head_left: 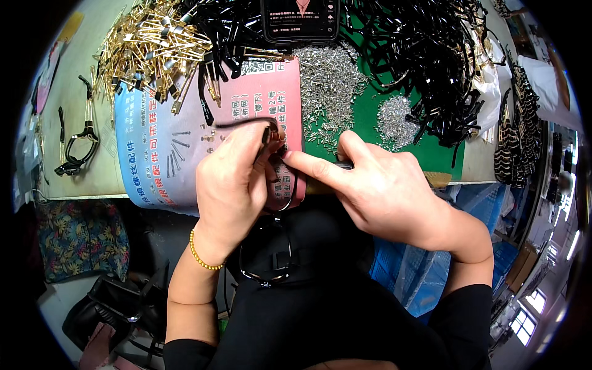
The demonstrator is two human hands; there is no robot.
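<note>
My left hand [231, 172] is closed around the hinge area of a black eyeglass frame [288, 243], just over the table's front edge. The rims of the frame hang down in front of my dark clothes, and a black temple arm [237, 123] sticks out to the left above my fingers. My right hand [388, 191] stretches its index finger to the frame by my left fingertips. Its other fingers curl round a dark, rod-like tool [345, 164], mostly hidden. The exact contact point at the hinge is covered by my fingers.
Beyond my hands lie gold temple arms [154, 49], black temple arms [425, 55] and two heaps of small silver screws [333, 83] on a green mat [438, 161]. A phone [300, 21] stands at the back. Loose screws [177, 151] lie on the printed sheet [216, 92]; another eyeglass frame [80, 151] is far left.
</note>
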